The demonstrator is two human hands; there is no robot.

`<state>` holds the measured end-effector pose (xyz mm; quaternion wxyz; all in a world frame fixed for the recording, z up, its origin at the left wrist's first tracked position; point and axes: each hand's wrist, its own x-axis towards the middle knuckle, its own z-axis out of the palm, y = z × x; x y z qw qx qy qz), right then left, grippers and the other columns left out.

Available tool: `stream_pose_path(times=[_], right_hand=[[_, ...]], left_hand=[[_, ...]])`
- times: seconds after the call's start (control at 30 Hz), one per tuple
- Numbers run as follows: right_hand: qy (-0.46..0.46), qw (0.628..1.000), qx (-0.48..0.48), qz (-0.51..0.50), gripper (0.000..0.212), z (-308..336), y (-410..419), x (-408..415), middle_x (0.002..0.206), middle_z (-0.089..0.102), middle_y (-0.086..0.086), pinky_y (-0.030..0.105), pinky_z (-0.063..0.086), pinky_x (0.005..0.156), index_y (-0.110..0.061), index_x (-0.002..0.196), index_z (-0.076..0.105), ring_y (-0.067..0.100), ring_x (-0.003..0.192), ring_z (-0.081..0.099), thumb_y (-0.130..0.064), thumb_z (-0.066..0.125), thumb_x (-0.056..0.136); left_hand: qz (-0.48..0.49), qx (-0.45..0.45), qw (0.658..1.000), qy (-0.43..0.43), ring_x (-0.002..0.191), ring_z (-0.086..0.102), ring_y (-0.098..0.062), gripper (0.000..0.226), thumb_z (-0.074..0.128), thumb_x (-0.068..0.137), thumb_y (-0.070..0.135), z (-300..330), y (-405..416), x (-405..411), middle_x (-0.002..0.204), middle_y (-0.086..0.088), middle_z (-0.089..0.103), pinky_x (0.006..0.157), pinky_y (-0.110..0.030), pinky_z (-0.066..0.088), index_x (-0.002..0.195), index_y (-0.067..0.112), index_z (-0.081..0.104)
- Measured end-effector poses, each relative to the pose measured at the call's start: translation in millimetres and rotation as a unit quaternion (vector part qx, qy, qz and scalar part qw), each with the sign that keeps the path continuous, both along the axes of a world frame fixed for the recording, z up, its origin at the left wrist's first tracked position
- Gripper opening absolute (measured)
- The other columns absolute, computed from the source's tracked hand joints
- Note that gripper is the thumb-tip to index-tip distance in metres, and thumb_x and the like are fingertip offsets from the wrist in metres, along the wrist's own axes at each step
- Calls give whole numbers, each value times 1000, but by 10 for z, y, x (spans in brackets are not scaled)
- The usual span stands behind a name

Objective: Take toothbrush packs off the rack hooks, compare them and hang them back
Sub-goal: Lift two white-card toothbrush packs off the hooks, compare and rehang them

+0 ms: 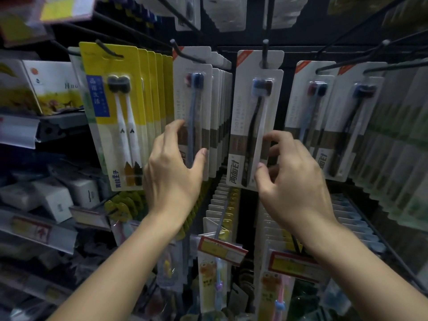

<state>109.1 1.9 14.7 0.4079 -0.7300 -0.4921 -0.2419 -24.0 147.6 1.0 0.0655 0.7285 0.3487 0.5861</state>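
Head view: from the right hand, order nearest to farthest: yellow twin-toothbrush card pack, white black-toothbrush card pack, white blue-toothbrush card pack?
1. White black-toothbrush card pack, held by the right hand.
2. White blue-toothbrush card pack, next hook left.
3. Yellow twin-toothbrush card pack, far left.

The place is dim, with only a weak light falling from the front. A dark rack (289, 93) fills the middle and right of the frame, its back panel nearly black. At the left edge run grey shelves (20, 133), one above another, each with a pale strip along its front. The upper one carries boxes printed with pictures (53, 89). The one below holds small white boxes (58, 200), and its strip bears a red label (34, 230). At the bottom centre hang two red and yellow price tags (222, 247), tilted. In the upper left corner, blurred yellow and pink paper (62, 8) shows.
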Motion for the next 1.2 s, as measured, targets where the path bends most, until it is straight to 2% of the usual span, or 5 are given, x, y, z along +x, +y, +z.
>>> stream_pose_path(times=[0.4,0.77,0.97,1.2], right_hand=[[7,999,7,-34,44,-3,-70,-14,118,53,-2,46,61,70,-36,135,46,21,82,68,-33,62,94],[5,999,10,-45,47,-14,-128,37,125,53,0,46,62,71,-34,138,45,23,88,66,-34,64,94],[3,999,8,-50,48,-8,-135,42,127,53,0,42,62,70,-33,140,45,21,88,66,-35,63,95],[8,998,7,-55,48,3,-161,67,127,53,-1,44,62,72,-35,138,44,20,88,67,-35,63,94]], left_hand=[[-18,-7,1000,11,119,64,-23,74,81,87,42,-15,-21,63,139,-4,62,87,-26,45,150,24,47],[-18,-6,1000,8,115,65,-25,71,83,88,32,-22,-34,87,139,-6,60,85,-27,47,149,25,48],[-22,-2,1000,9,122,63,-26,74,81,89,29,-35,-48,74,145,-5,58,91,-28,46,152,24,44],[-21,-7,1000,14,126,61,-27,79,80,87,22,-28,-123,39,152,-6,53,95,-27,42,155,22,40]])
